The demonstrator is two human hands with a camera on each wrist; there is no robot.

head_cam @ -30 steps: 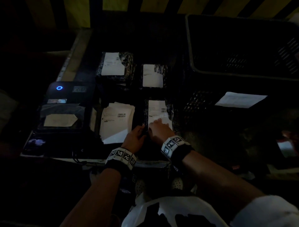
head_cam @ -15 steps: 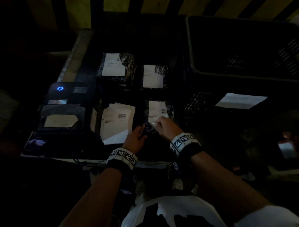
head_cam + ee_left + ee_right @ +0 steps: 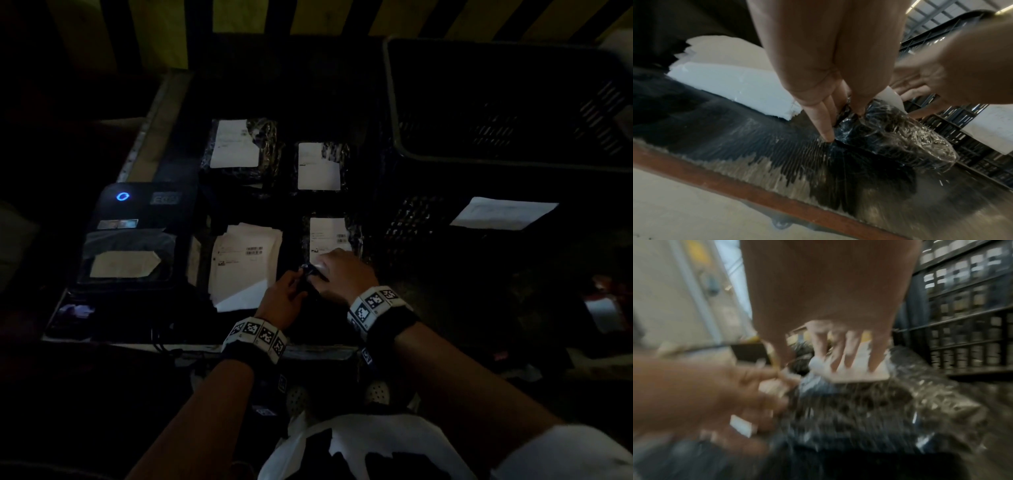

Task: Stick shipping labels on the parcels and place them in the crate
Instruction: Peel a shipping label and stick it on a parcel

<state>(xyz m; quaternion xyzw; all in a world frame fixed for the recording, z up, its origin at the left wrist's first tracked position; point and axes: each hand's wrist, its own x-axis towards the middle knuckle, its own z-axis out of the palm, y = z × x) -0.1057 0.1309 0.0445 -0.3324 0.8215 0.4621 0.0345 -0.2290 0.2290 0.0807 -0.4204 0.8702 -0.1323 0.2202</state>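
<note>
A black plastic-wrapped parcel (image 3: 354,233) lies at the table's near right with a white shipping label (image 3: 327,233) on top. My left hand (image 3: 291,287) pinches the wrap at the parcel's near-left corner; the left wrist view shows its fingertips (image 3: 828,129) gripping the crinkled film of that parcel (image 3: 900,139). My right hand (image 3: 337,269) rests on the near end of the label, and in the blurred right wrist view its straight fingers (image 3: 851,352) press flat on the label (image 3: 859,373). The black crate (image 3: 507,154) stands at the back right.
Two more labelled parcels (image 3: 239,147) (image 3: 320,168) lie farther back. A loose stack of labels (image 3: 246,263) sits left of my hands, and a label printer (image 3: 137,236) with a blue light beyond it. A white sheet (image 3: 503,212) lies on a lower crate at the right.
My right hand has rubbed over the near end of the label, a little right and then back left. My left hand has kept its pinch on the parcel's corner.
</note>
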